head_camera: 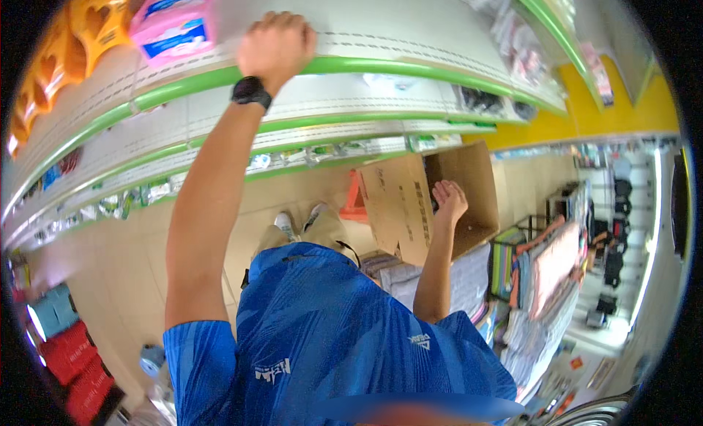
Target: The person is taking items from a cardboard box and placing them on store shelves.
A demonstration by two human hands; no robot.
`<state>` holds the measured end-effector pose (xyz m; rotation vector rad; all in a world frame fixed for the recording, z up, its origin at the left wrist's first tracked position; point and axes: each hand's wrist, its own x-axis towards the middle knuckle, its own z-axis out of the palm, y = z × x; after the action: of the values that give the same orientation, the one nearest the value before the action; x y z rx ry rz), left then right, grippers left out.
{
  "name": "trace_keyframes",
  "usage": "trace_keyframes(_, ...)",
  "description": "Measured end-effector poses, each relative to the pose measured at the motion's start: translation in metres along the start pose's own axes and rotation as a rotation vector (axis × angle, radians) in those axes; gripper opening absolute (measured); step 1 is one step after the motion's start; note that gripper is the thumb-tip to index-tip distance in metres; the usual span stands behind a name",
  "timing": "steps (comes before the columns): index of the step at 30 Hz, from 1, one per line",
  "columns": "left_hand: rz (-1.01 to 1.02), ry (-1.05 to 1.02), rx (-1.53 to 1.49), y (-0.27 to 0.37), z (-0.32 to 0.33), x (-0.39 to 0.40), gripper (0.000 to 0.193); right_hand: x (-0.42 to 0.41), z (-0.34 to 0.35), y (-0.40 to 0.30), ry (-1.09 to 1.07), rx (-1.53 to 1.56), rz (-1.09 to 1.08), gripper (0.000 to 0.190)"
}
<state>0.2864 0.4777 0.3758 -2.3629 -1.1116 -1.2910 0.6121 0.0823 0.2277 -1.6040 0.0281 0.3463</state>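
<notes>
My left hand (276, 44), with a dark watch (251, 91) on the wrist, rests on a white metal shelf (384, 38) just behind its green front rail (379, 65). Its fingers are curled under; whether anything is inside them is hidden. To its left on that shelf stand pink plastic-wrapped packs (176, 33) with blue and white print. Lower and to the right, my right hand (450, 199) is over the opening of a cardboard box (398, 206). Its fingers are loosely bent, with nothing visible in them. A small dark thing shows beside it, partly hidden.
Orange packages (101, 22) line the upper left. Lower shelves carry clear-wrapped goods (307, 153). A red-orange plastic object (354, 201) stands on the tiled floor beside the box. Folded textiles (554, 266) are stacked at right. Red boxes (68, 352) sit at lower left.
</notes>
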Motion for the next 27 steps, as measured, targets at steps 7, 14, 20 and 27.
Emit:
trace_keyframes(7, -0.024, 0.085, 0.015, -0.007, 0.005, -0.003, 0.022, -0.127, 0.212, -0.129, -0.574, 0.028, -0.855, 0.027)
trace_keyframes(14, -0.380, -0.209, -0.341, 0.004, 0.001, -0.011, 0.028, -0.227, 0.375, -0.182, -1.080, -0.245, -1.211, 0.065)
trace_keyframes(20, -0.062, 0.084, -0.130, -0.015, 0.043, -0.029, 0.025, -0.272, 0.467, -0.162, -1.135, -0.298, -1.547, 0.096)
trace_keyframes(27, -0.059, 0.182, -0.119, -0.007, 0.021, -0.015, 0.019, -0.275, 0.491, -0.151, -1.232, -0.490, -1.541, 0.109)
